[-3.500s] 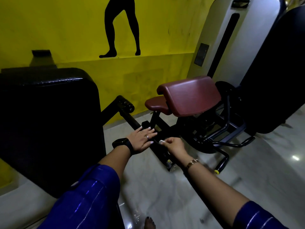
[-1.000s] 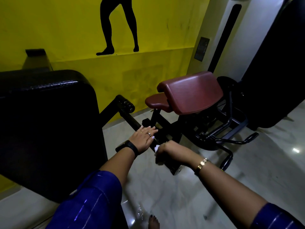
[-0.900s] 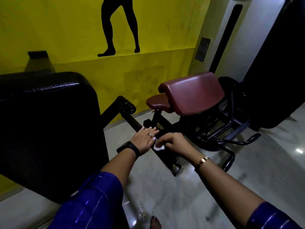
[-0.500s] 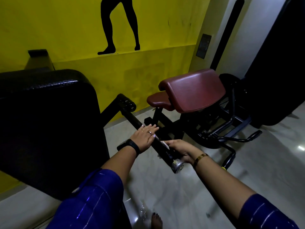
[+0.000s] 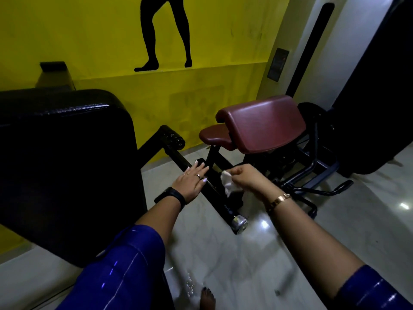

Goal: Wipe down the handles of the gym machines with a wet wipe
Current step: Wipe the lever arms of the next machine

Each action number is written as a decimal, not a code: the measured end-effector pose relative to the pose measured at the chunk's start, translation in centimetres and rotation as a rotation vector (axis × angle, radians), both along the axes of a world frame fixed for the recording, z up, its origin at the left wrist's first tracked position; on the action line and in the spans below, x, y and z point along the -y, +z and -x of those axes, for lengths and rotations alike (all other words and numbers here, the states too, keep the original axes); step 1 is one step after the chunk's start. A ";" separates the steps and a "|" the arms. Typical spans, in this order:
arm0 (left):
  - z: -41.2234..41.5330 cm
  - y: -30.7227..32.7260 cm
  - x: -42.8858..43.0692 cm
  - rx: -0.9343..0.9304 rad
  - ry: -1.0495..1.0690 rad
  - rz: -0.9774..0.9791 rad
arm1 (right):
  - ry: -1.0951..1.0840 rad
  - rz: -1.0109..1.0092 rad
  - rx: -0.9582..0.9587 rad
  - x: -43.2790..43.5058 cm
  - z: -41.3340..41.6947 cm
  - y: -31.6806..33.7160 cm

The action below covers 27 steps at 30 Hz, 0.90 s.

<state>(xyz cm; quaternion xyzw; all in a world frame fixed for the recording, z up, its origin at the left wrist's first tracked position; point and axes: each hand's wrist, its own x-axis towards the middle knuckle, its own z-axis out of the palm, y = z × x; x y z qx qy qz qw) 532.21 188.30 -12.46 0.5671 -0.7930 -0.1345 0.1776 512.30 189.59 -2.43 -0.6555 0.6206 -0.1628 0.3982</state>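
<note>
Resting flat across the black handle (image 5: 220, 202) of the gym machine, the left hand (image 5: 192, 181) lies palm down with its fingers straight and together, holding nothing; the fingertips reach over the far edge of the bar. A ring (image 5: 198, 175) shows on one finger and a dark watch (image 5: 172, 196) sits on that wrist.

The right hand (image 5: 243, 176) is curled, with its fingertips pinching the top of a white wet wipe (image 5: 228, 183). The wipe hangs crumpled below those fingers, to the right of the left hand and just beside the handle's right edge. Whether it touches the bar cannot be told. A gold bracelet (image 5: 280, 200) circles the right wrist.

The handle slopes down from a black jointed arm near the wall toward the camera and ends in a chrome cap (image 5: 239, 223), which lies nearer the viewer than both hands.

Left of the handle stands a large black pad (image 5: 67, 153). Beyond the hands, a maroon seat pad (image 5: 261, 124) rests on a dark frame. The wall (image 5: 89, 41) behind is yellow and bears a black silhouette of a pair of legs (image 5: 166, 34). Both forearms come out of glossy blue sleeves (image 5: 125, 265), and the pale polished floor (image 5: 245, 265) below them catches light spots. A bare foot (image 5: 207, 298) shows at the lower edge.
</note>
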 end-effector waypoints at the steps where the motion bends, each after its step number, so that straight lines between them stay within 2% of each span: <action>1: -0.3 0.0 0.0 -0.012 0.034 -0.009 | -0.034 0.085 0.002 0.1 -0.5 -0.5; 3: -1.0 -0.1 0.1 -0.005 0.111 -0.039 | 0.000 0.183 -0.084 -0.1 -1.7 -1.7; 6: -2.2 -0.1 0.3 0.081 0.176 -0.056 | 0.267 0.191 -0.287 -2.0 -4.0 -3.8; 8: -2.6 -0.2 0.4 0.112 0.183 -0.055 | 0.370 0.276 -0.364 -3.1 -4.8 -5.1; 10: -2.8 -0.4 0.6 0.097 0.194 -0.046 | 0.323 0.338 -0.343 -3.0 -4.9 -5.4; 15: -3.0 -0.7 1.1 0.027 0.214 -0.065 | 0.213 0.342 -0.293 -1.3 -4.6 -5.0; 23: -3.8 -1.1 3.2 -0.006 0.244 -0.047 | 0.260 0.467 -0.290 0.9 -6.1 -6.1; 27: -4.5 -1.8 4.6 -0.093 0.301 -0.049 | 0.300 0.468 -0.254 3.1 -7.9 -6.5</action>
